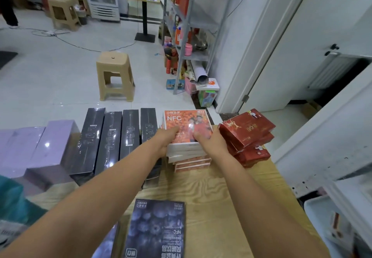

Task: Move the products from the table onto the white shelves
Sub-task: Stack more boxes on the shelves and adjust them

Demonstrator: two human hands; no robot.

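An orange NFC box (182, 120) tops a stack of several flat boxes (191, 160) at the far edge of the wooden table (221, 197). My left hand (164, 141) grips the top box at its left near corner, thumb on the lid. On the right near corner my right hand (211, 144) holds the same box, fingers curled over the edge. Red boxes (246, 129) are piled just right of the stack. Black long boxes (112, 137) and purple boxes (40, 143) lie to the left. A dark blueberry-print box (157, 229) lies near me.
A grey metal shelf rack (187, 36) with bottles and boxes stands beyond the table on the tiled floor. A beige stool (114, 74) stands ahead. White shelving (342, 207) is at the right edge. An open white door (281, 46) is on the right.
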